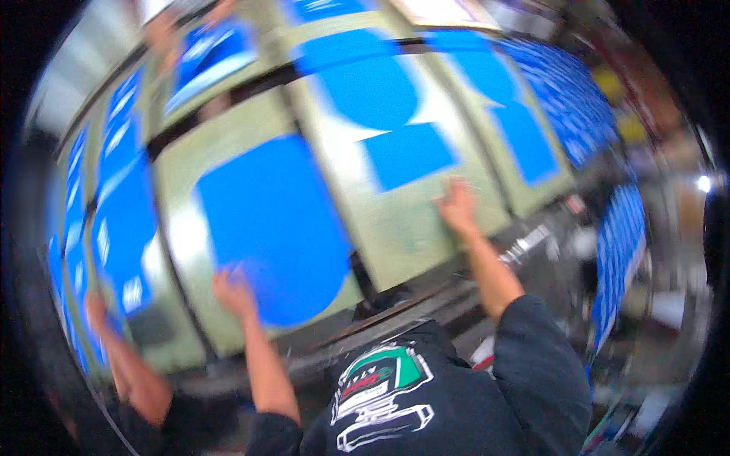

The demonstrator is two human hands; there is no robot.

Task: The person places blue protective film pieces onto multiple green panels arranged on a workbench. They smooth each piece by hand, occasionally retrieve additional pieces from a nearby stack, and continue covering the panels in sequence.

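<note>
My left hand (234, 291) is at the lower left edge of a large rounded blue sheet (274, 220). The sheet lies flat on a pale greenish panel (182, 178); its material I cannot make out. Motion smears the left fingers, so their grip is unclear. My right hand (456, 204) rests on the neighbouring panel (403, 243) with its thumb apart and its fingers stretched out, holding nothing visible. Just beyond it, on the same panel, lie a small blue rectangle (411, 156) and a wide blue piece with a rounded lower edge (361, 80).
Another person's hand (95, 310) is at a blue-covered panel on the left. Across the rows, blurred hands (161, 34) belong to someone else. Dark gaps separate the panels. Striped blue material (563, 95) lies far right, and a strip of it (617, 254) hangs nearer.
</note>
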